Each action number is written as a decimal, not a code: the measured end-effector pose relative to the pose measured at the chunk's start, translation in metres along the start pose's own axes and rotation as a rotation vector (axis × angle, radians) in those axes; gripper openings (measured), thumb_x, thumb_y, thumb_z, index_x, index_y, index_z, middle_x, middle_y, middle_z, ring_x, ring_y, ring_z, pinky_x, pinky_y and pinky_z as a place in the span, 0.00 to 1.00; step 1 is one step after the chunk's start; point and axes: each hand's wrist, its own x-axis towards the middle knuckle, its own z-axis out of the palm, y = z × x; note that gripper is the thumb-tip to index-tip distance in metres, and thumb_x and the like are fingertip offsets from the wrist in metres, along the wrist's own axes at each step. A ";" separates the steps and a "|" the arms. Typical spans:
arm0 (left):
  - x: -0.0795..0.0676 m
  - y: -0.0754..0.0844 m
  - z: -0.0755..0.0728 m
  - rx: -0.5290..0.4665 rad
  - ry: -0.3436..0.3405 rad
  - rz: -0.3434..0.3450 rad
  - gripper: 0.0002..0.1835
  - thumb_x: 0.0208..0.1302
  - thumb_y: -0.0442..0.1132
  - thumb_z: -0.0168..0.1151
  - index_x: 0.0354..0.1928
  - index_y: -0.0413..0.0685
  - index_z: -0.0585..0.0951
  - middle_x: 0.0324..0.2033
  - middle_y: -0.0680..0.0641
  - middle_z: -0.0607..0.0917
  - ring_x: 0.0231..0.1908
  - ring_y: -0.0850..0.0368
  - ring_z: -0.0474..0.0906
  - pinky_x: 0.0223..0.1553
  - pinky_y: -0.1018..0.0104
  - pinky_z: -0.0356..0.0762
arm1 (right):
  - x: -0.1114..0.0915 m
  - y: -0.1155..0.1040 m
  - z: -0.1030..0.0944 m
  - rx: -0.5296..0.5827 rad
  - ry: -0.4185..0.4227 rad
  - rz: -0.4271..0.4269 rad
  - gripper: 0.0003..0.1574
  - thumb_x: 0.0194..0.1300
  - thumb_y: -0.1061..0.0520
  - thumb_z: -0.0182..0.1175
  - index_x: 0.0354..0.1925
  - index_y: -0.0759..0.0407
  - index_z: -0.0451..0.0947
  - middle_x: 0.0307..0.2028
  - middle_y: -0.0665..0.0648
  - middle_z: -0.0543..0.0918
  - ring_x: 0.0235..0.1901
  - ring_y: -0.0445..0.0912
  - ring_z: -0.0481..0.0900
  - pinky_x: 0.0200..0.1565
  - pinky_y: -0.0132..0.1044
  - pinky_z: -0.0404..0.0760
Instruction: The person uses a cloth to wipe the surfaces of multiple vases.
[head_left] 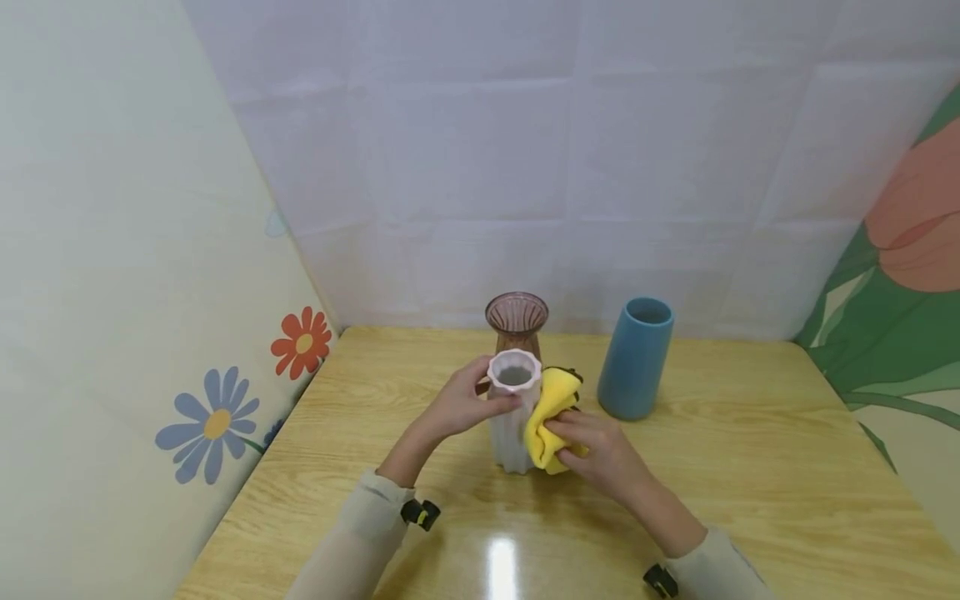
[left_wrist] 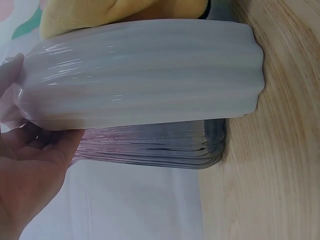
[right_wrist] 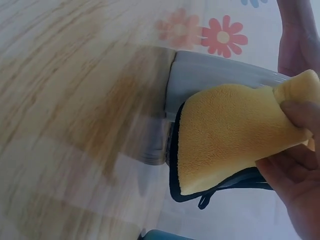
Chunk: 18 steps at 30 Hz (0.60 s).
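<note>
A white fluted vase with a scalloped rim stands upright on the table in the head view. My left hand grips it near the rim, thumb in front and fingers behind. In the left wrist view the ridged side of the vase shows down to its wavy base. My right hand pinches a folded yellow cloth against the vase's right side. Dark edging and a small loop show on the cloth in the right wrist view, where it covers part of the vase.
Right behind the white vase stands a purplish ribbed glass vase, partly hidden. A tapered blue vase is to the right, farther back. All stand on a wood-grain table, with a white cloth-like backdrop behind.
</note>
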 end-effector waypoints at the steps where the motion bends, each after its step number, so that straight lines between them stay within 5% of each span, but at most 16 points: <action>1: 0.000 0.000 0.000 0.000 0.000 0.003 0.30 0.59 0.38 0.75 0.64 0.46 0.76 0.58 0.46 0.81 0.62 0.47 0.74 0.66 0.42 0.70 | -0.001 0.000 0.001 0.002 -0.009 0.006 0.27 0.40 0.71 0.78 0.44 0.65 0.87 0.44 0.64 0.88 0.43 0.57 0.87 0.44 0.47 0.88; 18: 0.000 -0.003 0.000 -0.014 -0.008 -0.001 0.30 0.60 0.40 0.75 0.64 0.46 0.76 0.58 0.46 0.81 0.62 0.47 0.74 0.66 0.42 0.71 | -0.009 0.000 0.005 0.069 -0.266 0.193 0.22 0.51 0.70 0.72 0.47 0.63 0.87 0.44 0.60 0.89 0.44 0.54 0.87 0.45 0.43 0.88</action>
